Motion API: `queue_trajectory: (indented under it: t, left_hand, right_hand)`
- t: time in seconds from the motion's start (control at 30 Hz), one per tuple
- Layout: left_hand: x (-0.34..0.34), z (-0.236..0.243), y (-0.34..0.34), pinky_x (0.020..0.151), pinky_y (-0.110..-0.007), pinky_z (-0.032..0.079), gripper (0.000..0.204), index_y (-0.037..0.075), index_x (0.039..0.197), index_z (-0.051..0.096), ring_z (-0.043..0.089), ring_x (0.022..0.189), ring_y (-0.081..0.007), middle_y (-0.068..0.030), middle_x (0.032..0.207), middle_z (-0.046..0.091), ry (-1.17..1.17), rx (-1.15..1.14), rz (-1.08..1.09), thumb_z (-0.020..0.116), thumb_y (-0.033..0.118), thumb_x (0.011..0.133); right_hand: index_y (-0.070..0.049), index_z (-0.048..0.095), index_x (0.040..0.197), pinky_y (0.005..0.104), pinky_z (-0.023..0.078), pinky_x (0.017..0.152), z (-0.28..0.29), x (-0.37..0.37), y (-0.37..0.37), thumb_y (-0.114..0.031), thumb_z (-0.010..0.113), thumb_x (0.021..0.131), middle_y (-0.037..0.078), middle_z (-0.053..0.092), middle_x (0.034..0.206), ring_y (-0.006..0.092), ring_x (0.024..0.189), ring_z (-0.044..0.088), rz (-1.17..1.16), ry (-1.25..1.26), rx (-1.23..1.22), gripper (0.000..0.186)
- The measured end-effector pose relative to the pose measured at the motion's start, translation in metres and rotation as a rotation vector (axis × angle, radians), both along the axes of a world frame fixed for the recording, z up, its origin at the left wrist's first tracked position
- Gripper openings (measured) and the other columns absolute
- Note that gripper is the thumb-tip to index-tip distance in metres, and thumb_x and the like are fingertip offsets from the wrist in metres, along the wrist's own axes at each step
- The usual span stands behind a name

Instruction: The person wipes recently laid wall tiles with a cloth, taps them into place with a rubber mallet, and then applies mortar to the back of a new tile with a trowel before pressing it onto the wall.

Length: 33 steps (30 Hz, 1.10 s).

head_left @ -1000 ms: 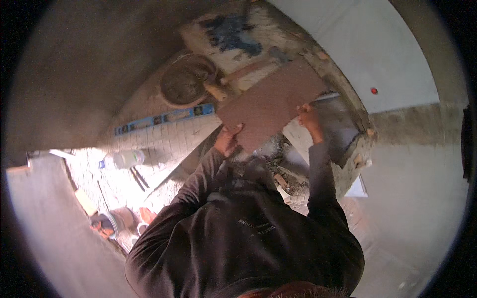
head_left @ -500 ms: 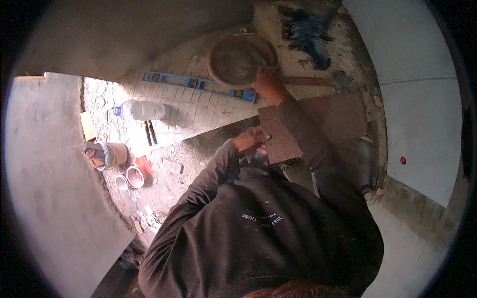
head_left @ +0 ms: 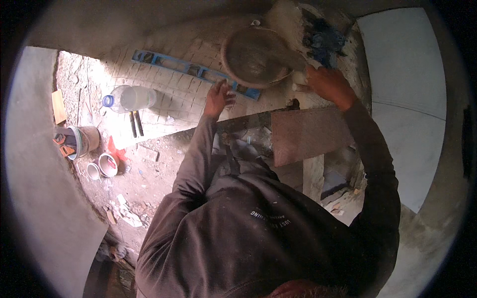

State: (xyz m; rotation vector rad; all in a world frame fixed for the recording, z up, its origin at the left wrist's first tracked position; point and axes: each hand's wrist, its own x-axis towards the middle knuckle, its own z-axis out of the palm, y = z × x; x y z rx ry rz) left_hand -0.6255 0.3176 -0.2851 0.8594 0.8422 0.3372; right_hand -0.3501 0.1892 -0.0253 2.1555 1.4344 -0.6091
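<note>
My right hand point(head_left: 330, 85) is closed beside the right rim of a round bowl point(head_left: 226, 62) of grey material. It seems to grip a flat, greyish trowel-like tool point(head_left: 293, 59) that reaches over the rim; blur hides its exact shape. Under that hand shows the end of a wooden handle point(head_left: 300, 88). My left hand point(head_left: 217, 99) is raised with its fingers apart and holds nothing, close to the near side of a blue spirit level point(head_left: 176, 63). A reddish-brown tile or board point(head_left: 308, 136) lies below my right forearm.
A clear plastic bottle point(head_left: 134, 98) and two dark, slim tools point(head_left: 135, 124) lie at the left. Farther left stand a bucket with tools point(head_left: 87, 140) and small cups point(head_left: 108, 165). A dark crumpled heap point(head_left: 325, 42) sits behind the bowl. Rubble covers the floor.
My left hand has let go of the brown tile and moved up toward the level. My right hand has moved right, out from over the bowl. The view has shifted slightly.
</note>
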Motion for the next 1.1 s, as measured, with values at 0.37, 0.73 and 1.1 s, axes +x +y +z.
queue_trajectory:
  t: [0.37,0.73,1.1]
  left_hand:
    - [0.029,0.002,0.046,0.067,-0.035,0.062,0.027,-0.007,0.117,0.058,0.072,0.076,-0.0232,-0.0155,0.089,0.07,-0.09,-0.012,0.067,0.052,0.017,0.104]
    - [0.022,0.012,0.056,0.07,-0.04,0.062,0.032,-0.002,0.111,0.058,0.072,0.078,-0.0256,-0.0161,0.093,0.069,-0.148,-0.023,-0.076,0.056,0.029,0.103]
    - [-0.028,-0.007,0.036,0.071,-0.04,0.063,0.029,-0.001,0.111,0.059,0.072,0.083,-0.0285,-0.0154,0.099,0.069,0.042,-0.133,-0.597,0.057,0.027,0.103]
  right_hand:
    - [-0.001,0.047,0.137,0.0341,0.051,0.056,-0.108,-0.016,0.028,-0.042,0.054,0.104,0.01,0.06,0.085,0.0149,0.067,0.058,-0.704,0.729,0.188,0.053]
    - [-0.007,0.042,0.145,0.0321,0.049,0.047,-0.101,-0.06,-0.015,-0.046,0.058,0.101,0.005,0.06,0.079,0.0131,0.056,0.056,-1.123,1.108,0.407,0.061]
    - [-0.003,0.048,0.136,0.027,0.044,0.045,-0.118,-0.117,-0.023,-0.028,0.07,0.095,0.001,0.057,0.074,0.0094,0.053,0.053,-1.263,1.166,0.745,0.054]
